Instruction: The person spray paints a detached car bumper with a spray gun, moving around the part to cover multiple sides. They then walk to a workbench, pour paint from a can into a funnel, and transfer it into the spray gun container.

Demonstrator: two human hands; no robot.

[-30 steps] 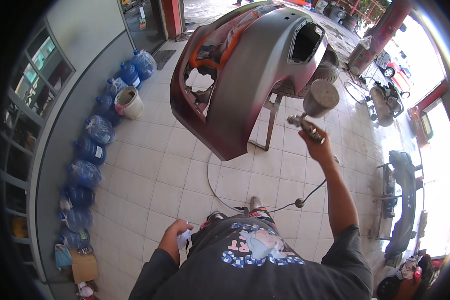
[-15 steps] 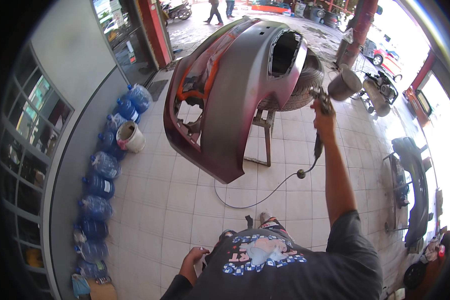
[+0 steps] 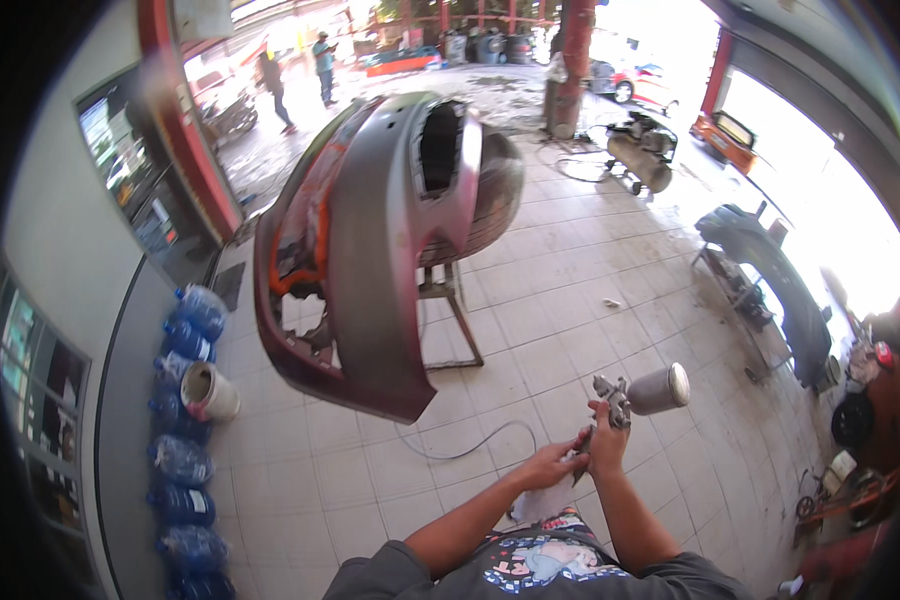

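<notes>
My right hand (image 3: 607,445) is wrapped round the grip of a metal spray gun (image 3: 615,402), whose round silver cup (image 3: 660,389) sticks out to the right. Close beside it, my left hand (image 3: 553,464) pinches at the lower end of the gun's grip; its fingertips are partly hidden there. Beneath the left hand shows a crumpled white cloth or paper (image 3: 543,501). A thin air hose (image 3: 470,452) curves over the floor. Ahead to the left, apart from both hands, a car bumper (image 3: 375,265) in patchy grey and dark red rests on a metal stand (image 3: 460,315).
A tire (image 3: 495,190) sits behind the bumper. Along the left wall stand several blue water jugs (image 3: 185,460) and a white bucket (image 3: 210,392). At right are an air compressor (image 3: 642,152) and another bumper (image 3: 770,285) on a rack. Two people stand far off outside.
My right hand has lowered the spray gun from beside the bumper toward my body. The left hand has come up to meet its grip. The view has turned right.
</notes>
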